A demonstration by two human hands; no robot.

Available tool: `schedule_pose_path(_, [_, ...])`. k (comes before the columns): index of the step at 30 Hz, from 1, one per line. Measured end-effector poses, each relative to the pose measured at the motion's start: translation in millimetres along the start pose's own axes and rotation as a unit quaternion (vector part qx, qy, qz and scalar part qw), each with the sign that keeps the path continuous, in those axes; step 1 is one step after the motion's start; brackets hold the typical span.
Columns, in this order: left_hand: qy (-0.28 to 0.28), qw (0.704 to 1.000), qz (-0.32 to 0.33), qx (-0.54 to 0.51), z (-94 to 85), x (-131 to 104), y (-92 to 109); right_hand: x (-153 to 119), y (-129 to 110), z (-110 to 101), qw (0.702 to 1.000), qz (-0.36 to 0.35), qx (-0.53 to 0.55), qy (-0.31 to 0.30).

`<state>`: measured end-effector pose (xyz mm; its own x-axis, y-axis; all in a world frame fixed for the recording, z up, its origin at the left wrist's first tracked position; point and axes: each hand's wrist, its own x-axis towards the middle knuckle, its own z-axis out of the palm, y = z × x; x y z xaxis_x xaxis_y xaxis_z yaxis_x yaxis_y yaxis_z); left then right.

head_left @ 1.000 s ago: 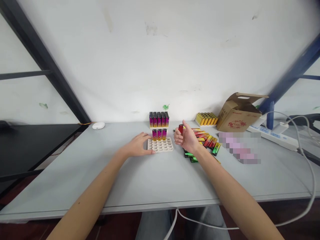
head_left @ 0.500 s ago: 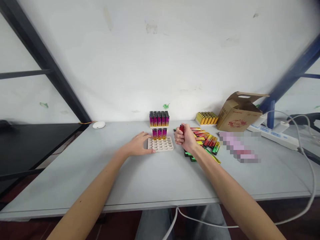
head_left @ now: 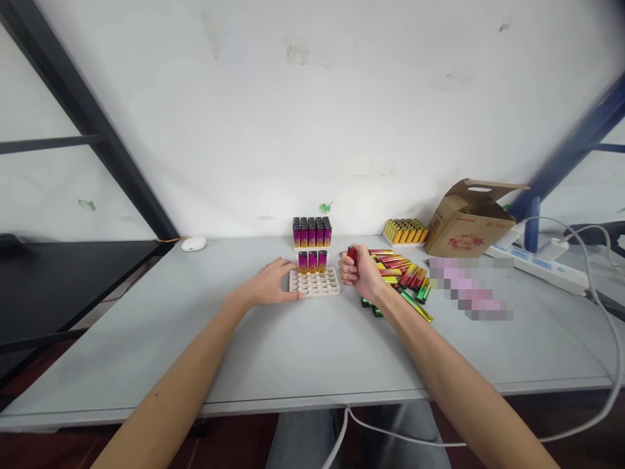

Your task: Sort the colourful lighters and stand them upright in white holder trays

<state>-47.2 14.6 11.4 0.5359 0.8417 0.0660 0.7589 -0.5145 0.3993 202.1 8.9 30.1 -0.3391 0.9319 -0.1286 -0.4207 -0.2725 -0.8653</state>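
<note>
"What is the right hand [head_left: 360, 273] doing?"

"It is gripping a red lighter [head_left: 352, 253] just to the right of the off-white holed tray [head_left: 322, 290]; the fingers are curling round it in a fist, and one end is poking out above them"

"And the left hand?"

"The left hand [head_left: 267, 284] is bracing at the tray's left side, fingers and thumb spreading apart, the thumb reaching its near edge; whether the other fingertips are touching the tray, I cannot tell"

"Is anything sitting in that tray?"

"Three purple-and-yellow lighters [head_left: 313, 262] are standing upright along its far side, while the nearer holes are showing bare"

"What is lying around it?"

"A loose pile of lighters [head_left: 398, 272], red, yellow and green, is spreading over the desk [head_left: 312, 358] to the tray's right, partly hiding behind the right hand. Behind the tray, a block of purple lighters [head_left: 312, 233] is standing in rows. Further off, behind it and to the right, yellow lighters [head_left: 405, 231] are standing packed together, with an open cardboard box [head_left: 463, 231] leaning beside them"
</note>
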Motion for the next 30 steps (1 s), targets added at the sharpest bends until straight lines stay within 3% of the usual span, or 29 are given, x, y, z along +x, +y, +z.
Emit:
schedule_pose_path(11, [0.013, 1.000, 0.003, -0.015, 0.1, 0, -1, 0, 3, -1, 1.000, -0.004, 0.005, -0.014])
schedule_pose_path(22, [0.039, 0.999, 0.002, 0.032, 19.5, 7, 1, -1, 2, -3, 0.996, -0.058, 0.044, -0.060])
schedule_pose_path(30, [0.042, 0.999, -0.024, 0.010, 10.8, 4, -8, -1, 3, 3, 0.995, -0.090, -0.017, -0.037])
